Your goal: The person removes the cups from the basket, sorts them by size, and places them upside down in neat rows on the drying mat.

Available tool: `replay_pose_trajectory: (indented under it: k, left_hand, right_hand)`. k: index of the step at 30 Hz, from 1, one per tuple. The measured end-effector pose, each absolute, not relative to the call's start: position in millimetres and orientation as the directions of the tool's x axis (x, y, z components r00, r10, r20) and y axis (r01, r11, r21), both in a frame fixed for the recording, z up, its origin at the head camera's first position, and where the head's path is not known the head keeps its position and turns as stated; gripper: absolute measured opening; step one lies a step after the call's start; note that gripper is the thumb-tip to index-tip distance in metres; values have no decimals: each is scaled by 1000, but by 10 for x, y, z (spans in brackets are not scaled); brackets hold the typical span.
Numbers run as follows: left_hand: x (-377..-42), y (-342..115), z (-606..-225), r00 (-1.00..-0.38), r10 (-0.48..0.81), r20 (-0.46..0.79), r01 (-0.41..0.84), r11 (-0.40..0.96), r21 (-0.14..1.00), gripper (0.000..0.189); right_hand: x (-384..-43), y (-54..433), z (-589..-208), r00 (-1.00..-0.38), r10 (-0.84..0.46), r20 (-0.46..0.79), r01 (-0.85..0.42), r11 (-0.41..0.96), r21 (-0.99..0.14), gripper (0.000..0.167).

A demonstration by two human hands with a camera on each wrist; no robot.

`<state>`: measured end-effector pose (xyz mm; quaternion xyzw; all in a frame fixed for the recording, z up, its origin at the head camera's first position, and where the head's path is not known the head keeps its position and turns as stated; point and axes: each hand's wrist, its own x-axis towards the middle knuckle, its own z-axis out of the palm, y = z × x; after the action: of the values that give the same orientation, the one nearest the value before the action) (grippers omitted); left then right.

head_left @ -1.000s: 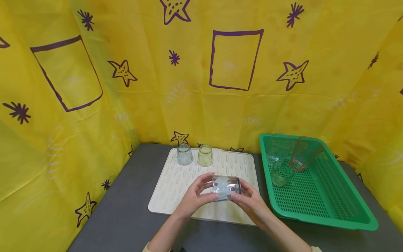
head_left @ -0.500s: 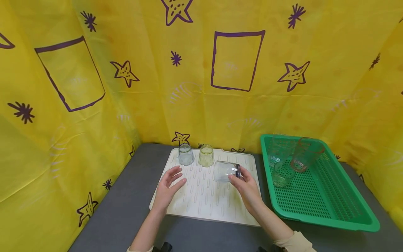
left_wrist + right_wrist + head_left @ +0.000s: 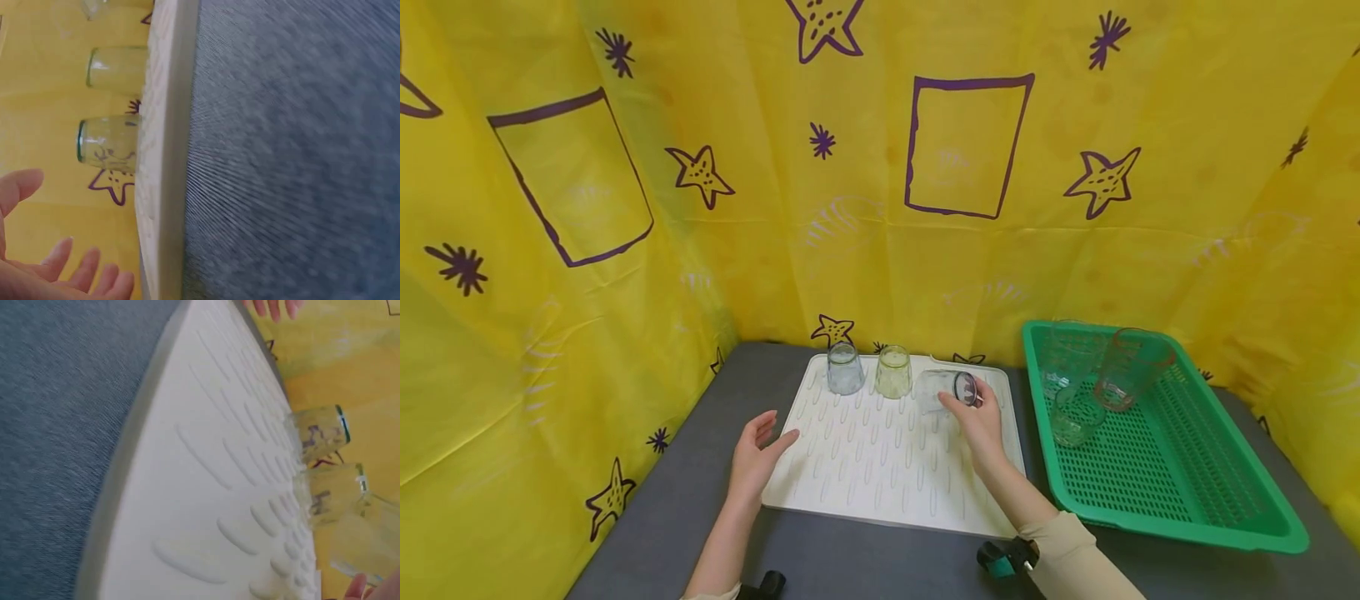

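Remotely, I see right hand (image 3: 979, 423) gripping clear cylindrical glass (image 3: 930, 390) above white rectangular mat (image 3: 853, 475); left hand (image 3: 756, 457) beside mat, fingers wide.

No text, label, brand, number or sign can be read in any view.

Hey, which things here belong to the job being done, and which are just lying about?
Belongs to the job:
right hand, holding a clear glass
left hand, holding nothing
white mat
bluish glass and yellowish glass, standing on it
probably the green basket and its three glasses

Just around:
yellow curtain
gray tabletop
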<state>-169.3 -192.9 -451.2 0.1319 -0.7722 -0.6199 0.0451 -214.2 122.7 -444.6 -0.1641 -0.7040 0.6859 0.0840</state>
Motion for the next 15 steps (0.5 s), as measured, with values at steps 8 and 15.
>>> replay_pose_trajectory:
  k: [8,15]
  left_hand:
    - [-1675,-2003,-4573,-959,-247,-141,-210,280,937,72]
    - [-1665,-2008,-4582,-960,-223,-167,-229,289,929,75]
  right_hand:
    - [-2372,1238,-4509,-915,404,-25,111,190,-975,70]
    - [-2526,1241,-4509,-925,379,27,117,352,-929,71]
